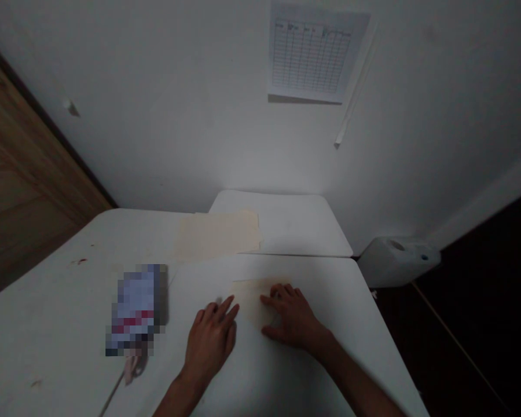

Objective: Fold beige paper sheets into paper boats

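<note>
A small cream paper sheet (248, 295) lies on the white table (47, 324) in front of me. My right hand (292, 317) rests flat on its right part, fingers stretched out and pointing left. My left hand (211, 340) lies flat on the table just left of the sheet, its fingertips at the sheet's left edge. Neither hand holds anything. A larger cream folder (219, 234) lies farther back on the table.
A blurred-out rectangular item (135, 310) lies to the left of my left hand. A second white table (286, 223) stands against the wall behind. A white container (397, 259) sits on the dark floor at right. A printed chart (311, 55) hangs on the wall.
</note>
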A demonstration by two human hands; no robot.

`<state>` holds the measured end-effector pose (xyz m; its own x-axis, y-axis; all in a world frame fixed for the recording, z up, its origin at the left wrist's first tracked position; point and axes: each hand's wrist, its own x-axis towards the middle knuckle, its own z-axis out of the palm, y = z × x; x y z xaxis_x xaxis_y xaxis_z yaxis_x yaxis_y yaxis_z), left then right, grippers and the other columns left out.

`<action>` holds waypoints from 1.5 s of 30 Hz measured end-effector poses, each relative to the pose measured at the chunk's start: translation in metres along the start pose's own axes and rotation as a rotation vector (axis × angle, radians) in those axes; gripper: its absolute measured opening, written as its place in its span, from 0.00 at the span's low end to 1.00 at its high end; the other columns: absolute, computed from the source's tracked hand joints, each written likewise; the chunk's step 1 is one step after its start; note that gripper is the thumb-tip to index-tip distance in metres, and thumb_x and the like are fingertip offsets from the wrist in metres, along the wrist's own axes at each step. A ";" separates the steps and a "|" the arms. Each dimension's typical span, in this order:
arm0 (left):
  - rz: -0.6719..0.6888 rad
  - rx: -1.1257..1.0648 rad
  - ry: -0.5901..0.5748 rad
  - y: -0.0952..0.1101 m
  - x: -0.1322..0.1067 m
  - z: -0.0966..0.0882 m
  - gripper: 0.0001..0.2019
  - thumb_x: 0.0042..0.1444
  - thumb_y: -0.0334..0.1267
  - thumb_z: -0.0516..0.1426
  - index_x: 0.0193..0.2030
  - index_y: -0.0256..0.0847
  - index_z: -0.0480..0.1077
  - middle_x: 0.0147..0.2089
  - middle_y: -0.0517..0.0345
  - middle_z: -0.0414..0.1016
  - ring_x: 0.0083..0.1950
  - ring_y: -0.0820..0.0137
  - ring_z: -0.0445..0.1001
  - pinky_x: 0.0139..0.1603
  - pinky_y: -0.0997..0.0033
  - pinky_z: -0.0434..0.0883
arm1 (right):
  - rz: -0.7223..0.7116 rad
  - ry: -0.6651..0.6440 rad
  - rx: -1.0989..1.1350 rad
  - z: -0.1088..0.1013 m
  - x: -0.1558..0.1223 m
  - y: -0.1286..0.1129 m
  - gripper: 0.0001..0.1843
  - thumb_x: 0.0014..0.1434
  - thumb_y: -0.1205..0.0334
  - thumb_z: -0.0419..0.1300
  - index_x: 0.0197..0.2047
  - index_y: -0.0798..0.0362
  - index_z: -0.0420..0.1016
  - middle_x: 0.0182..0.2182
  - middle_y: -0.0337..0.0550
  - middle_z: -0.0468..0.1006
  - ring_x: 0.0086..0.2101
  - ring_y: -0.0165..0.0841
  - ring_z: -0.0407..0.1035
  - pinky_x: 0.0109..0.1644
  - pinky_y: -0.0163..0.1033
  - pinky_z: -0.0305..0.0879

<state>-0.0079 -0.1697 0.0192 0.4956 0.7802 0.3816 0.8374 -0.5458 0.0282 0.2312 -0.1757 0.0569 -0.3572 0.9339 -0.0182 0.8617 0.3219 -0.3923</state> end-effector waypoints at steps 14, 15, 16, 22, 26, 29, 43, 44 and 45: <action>-0.111 -0.054 0.052 -0.002 0.005 -0.002 0.15 0.58 0.34 0.52 0.49 0.44 0.75 0.52 0.47 0.71 0.50 0.56 0.68 0.45 0.56 0.69 | 0.002 -0.012 -0.011 -0.003 -0.001 -0.003 0.36 0.49 0.45 0.65 0.60 0.42 0.65 0.54 0.45 0.67 0.52 0.45 0.58 0.57 0.48 0.52; -0.113 -0.061 0.056 -0.002 0.005 -0.002 0.15 0.58 0.34 0.52 0.48 0.44 0.75 0.52 0.47 0.71 0.49 0.56 0.68 0.45 0.56 0.69 | 0.005 -0.011 -0.011 -0.003 -0.001 -0.003 0.36 0.49 0.45 0.65 0.60 0.42 0.65 0.53 0.46 0.67 0.52 0.45 0.58 0.57 0.48 0.52; -0.117 -0.067 0.060 -0.002 0.005 -0.002 0.15 0.58 0.35 0.52 0.48 0.44 0.75 0.52 0.47 0.71 0.49 0.56 0.69 0.44 0.56 0.69 | 0.008 -0.014 -0.010 -0.004 -0.001 -0.003 0.36 0.49 0.45 0.65 0.60 0.42 0.65 0.53 0.45 0.67 0.52 0.45 0.58 0.57 0.48 0.52; -0.137 -0.082 0.071 -0.003 0.005 -0.001 0.15 0.59 0.36 0.51 0.49 0.45 0.75 0.52 0.48 0.71 0.49 0.56 0.69 0.44 0.57 0.69 | 0.009 -0.026 -0.019 -0.004 -0.001 -0.003 0.37 0.48 0.45 0.65 0.61 0.41 0.64 0.54 0.45 0.66 0.53 0.45 0.58 0.57 0.48 0.51; -0.148 -0.059 0.059 -0.004 0.005 0.000 0.15 0.59 0.36 0.51 0.50 0.44 0.74 0.52 0.46 0.70 0.49 0.56 0.69 0.44 0.57 0.69 | 0.010 -0.017 -0.015 -0.001 -0.001 -0.001 0.37 0.48 0.45 0.66 0.61 0.41 0.65 0.54 0.45 0.66 0.53 0.44 0.57 0.58 0.48 0.50; -0.181 -0.021 0.054 -0.007 0.006 0.002 0.15 0.59 0.37 0.51 0.50 0.43 0.74 0.51 0.45 0.70 0.48 0.56 0.69 0.43 0.56 0.69 | 0.009 -0.012 -0.011 0.000 0.000 -0.001 0.37 0.48 0.44 0.66 0.61 0.41 0.65 0.54 0.45 0.66 0.53 0.44 0.57 0.58 0.49 0.51; 0.013 -0.032 0.091 0.004 0.001 0.007 0.17 0.61 0.33 0.50 0.55 0.39 0.70 0.59 0.43 0.69 0.57 0.54 0.68 0.55 0.50 0.69 | -0.001 0.001 -0.019 -0.001 -0.001 -0.002 0.37 0.48 0.44 0.65 0.61 0.41 0.65 0.54 0.44 0.66 0.52 0.44 0.58 0.57 0.48 0.52; 0.079 -0.074 0.081 0.007 0.000 0.008 0.18 0.61 0.33 0.50 0.57 0.40 0.68 0.62 0.45 0.67 0.60 0.55 0.67 0.57 0.51 0.68 | -0.003 0.001 -0.019 0.000 -0.001 -0.002 0.37 0.48 0.44 0.65 0.61 0.42 0.65 0.54 0.45 0.67 0.52 0.44 0.58 0.57 0.48 0.52; 0.143 -0.117 0.060 0.010 0.001 0.008 0.19 0.62 0.32 0.49 0.59 0.41 0.66 0.64 0.47 0.65 0.62 0.56 0.65 0.58 0.52 0.68 | -0.004 0.000 -0.020 0.000 -0.001 -0.002 0.37 0.48 0.44 0.65 0.61 0.41 0.65 0.54 0.45 0.67 0.52 0.44 0.58 0.57 0.49 0.52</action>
<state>0.0029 -0.1722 0.0119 0.5899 0.6748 0.4436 0.7253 -0.6842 0.0762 0.2300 -0.1768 0.0575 -0.3610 0.9324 -0.0168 0.8672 0.3290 -0.3738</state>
